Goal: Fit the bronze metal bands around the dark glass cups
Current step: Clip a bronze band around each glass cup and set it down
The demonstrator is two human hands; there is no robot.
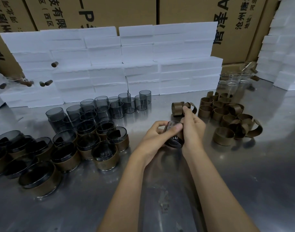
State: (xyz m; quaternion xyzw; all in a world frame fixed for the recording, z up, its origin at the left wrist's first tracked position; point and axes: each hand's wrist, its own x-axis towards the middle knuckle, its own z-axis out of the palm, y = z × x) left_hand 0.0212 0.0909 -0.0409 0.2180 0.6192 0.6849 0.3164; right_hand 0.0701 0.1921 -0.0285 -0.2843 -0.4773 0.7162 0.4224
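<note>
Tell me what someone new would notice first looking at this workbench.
Probably the two hands in the middle: the left hand and right hand grip one dark cup tipped on its side. Left of them crowd finished cups with bronze bands, with bare dark cups behind; loose bronze bands pile up on the right. White foam blocks form a wall at the back.

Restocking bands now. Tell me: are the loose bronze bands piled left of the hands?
No, the loose bronze bands lie right of the hands, while banded cups stand on the left.
</note>
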